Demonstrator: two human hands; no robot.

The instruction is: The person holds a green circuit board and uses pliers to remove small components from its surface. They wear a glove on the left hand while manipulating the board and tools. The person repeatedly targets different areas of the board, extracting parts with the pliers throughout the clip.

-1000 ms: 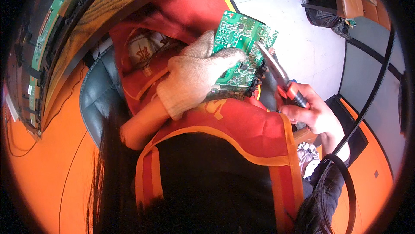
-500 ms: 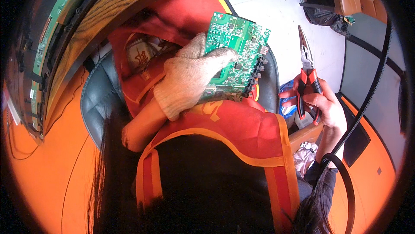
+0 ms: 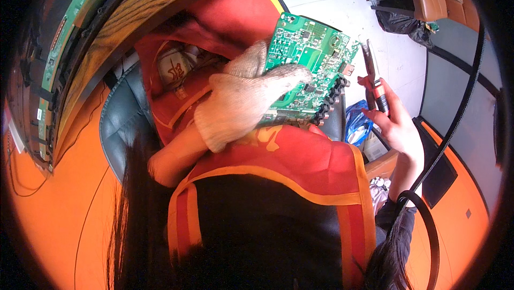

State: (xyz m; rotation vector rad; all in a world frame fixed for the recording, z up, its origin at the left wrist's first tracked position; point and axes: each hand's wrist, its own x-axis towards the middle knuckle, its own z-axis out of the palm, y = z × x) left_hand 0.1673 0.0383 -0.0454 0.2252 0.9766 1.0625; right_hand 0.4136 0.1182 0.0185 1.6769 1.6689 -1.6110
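Observation:
A green circuit board [image 3: 310, 54] is tilted above my lap, with a row of black round connectors [image 3: 333, 97] along its right edge. My left hand [image 3: 235, 97], in a pale knitted glove, grips the board, thumb across its face and the other fingers hidden behind. My bare right hand [image 3: 395, 118] is closed around red and black long-nose pliers [image 3: 379, 94]. Their metal jaws [image 3: 369, 59] point up and stand just right of the board's corner. Whether the jaws touch the board is hard to make out.
A wooden table edge [image 3: 139, 6] curves across the upper left, with a panel carrying a green strip board [image 3: 67, 43] beyond it. A black cable [image 3: 455, 124] hangs at the right. A blue plastic bag [image 3: 357, 124] and a black bag [image 3: 399, 22] lie on the floor.
The board has shifted right in my left hand. My right hand has turned the pliers, now seen more edge-on, and brought them closer to the board's right side.

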